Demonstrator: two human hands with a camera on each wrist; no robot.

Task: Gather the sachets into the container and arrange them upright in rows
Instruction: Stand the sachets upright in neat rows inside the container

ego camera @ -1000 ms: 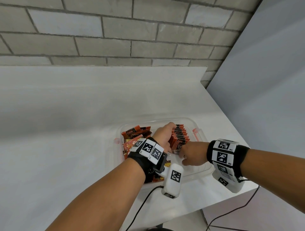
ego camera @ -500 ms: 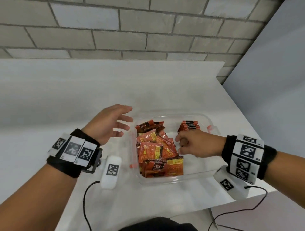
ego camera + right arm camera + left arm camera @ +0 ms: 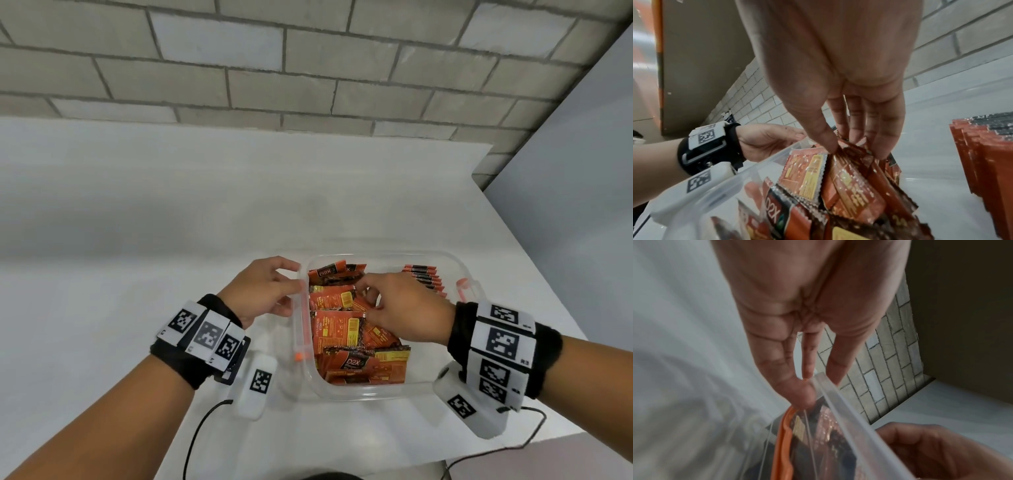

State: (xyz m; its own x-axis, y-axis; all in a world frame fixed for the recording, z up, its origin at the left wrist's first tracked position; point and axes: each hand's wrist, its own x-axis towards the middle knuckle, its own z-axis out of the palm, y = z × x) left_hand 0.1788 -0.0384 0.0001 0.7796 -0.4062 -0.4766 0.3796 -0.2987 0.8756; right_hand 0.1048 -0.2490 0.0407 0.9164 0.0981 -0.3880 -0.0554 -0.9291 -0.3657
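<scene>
Clear plastic container [image 3: 387,390]: set on the white counter [image 3: 171,240], lower centre-right of the head view, near the counter's right edge. An orange clip [image 3: 303,329] is seen along its left wall, another at the right rim.

Loose sachets [image 3: 342,329]: orange and red foil packets, some marked "D2X", lying flat and overlapped in a heap across the left and middle of the container.

Upright row of sachets [image 3: 424,277]: packets stood on edge, packed face to face, at the upper right of the container; shown at the right edge of the right wrist view [image 3: 982,162], apart from the heap.

Right hand [image 3: 404,308]: placed over the middle of the container. Its fingers [image 3: 885,139] and thumb are closed in a pinch on the top edges of a few loose sachets from the heap [image 3: 851,149].

Left hand [image 3: 260,291]: positioned at the container's left rim, upper corner. Fingers are loosely curved, the tips touching the rim and the clip [image 3: 783,434]; whether the rim is gripped or only touched cannot be told.

Marker-tagged bands are worn on both wrists. A brick wall [image 3: 274,68] fills the top of the frame.
</scene>
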